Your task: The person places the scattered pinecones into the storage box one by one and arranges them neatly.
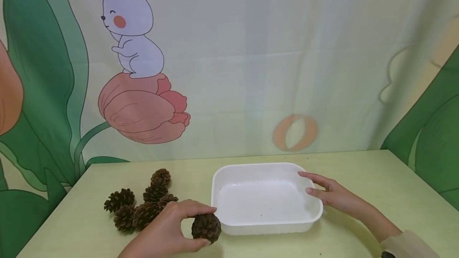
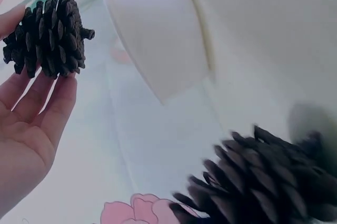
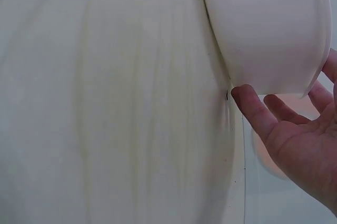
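My left hand (image 1: 172,226) pinches a brown pine cone (image 1: 206,228) between thumb and fingers, just in front of the near left corner of a white plastic tub (image 1: 265,229). In the left wrist view that pine cone (image 2: 50,37) has its stem end turned outward, with fingers under it. My right hand (image 1: 333,194) grips the tub's right end. From the right wrist view, its fingertips (image 3: 245,93) touch the outer wall while the thumb lies at the rim. Only small specks show inside the tub.
A cluster of several pine cones (image 1: 145,214) lies on the pale green table (image 1: 89,194), left of the tub; one pine cone (image 2: 263,182) looms close in the left wrist view. Behind the table hangs a printed cloth (image 1: 229,67) with a rabbit and flower.
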A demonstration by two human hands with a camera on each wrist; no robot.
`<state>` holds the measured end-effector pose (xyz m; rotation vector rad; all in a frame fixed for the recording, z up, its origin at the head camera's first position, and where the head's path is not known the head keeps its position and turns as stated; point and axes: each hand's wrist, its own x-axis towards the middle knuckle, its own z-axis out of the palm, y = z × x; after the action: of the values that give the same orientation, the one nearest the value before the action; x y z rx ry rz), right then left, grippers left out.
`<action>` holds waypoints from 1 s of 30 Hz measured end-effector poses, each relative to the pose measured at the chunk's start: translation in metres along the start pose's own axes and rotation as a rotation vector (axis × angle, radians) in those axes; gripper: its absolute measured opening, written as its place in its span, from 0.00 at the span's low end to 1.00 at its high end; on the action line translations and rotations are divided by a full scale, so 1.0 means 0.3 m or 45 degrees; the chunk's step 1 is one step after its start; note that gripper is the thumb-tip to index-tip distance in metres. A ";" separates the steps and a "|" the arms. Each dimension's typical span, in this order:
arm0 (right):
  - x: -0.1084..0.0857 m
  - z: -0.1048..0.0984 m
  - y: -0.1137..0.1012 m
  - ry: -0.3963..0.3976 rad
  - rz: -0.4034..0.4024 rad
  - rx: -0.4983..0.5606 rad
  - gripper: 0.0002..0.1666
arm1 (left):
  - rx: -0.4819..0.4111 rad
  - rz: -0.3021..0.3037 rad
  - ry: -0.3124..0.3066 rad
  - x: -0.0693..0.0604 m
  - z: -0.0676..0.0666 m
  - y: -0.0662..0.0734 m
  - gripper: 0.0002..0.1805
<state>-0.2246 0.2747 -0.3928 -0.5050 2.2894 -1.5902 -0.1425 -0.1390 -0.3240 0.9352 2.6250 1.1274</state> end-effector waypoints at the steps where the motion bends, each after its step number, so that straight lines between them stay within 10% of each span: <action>1: 0.000 0.001 -0.001 -0.002 -0.001 0.004 0.34 | 0.014 0.048 0.025 0.003 0.002 0.005 0.26; 8: -0.004 0.004 -0.006 0.000 -0.008 0.008 0.34 | -0.004 0.250 0.088 0.045 0.026 0.024 0.25; 30: 0.000 0.001 -0.003 0.037 0.022 -0.033 0.34 | -0.080 0.310 0.171 0.264 0.179 0.080 0.26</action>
<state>-0.2242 0.2742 -0.3922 -0.4700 2.3322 -1.5715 -0.1751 -0.0468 -0.3365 1.2329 2.6134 1.3639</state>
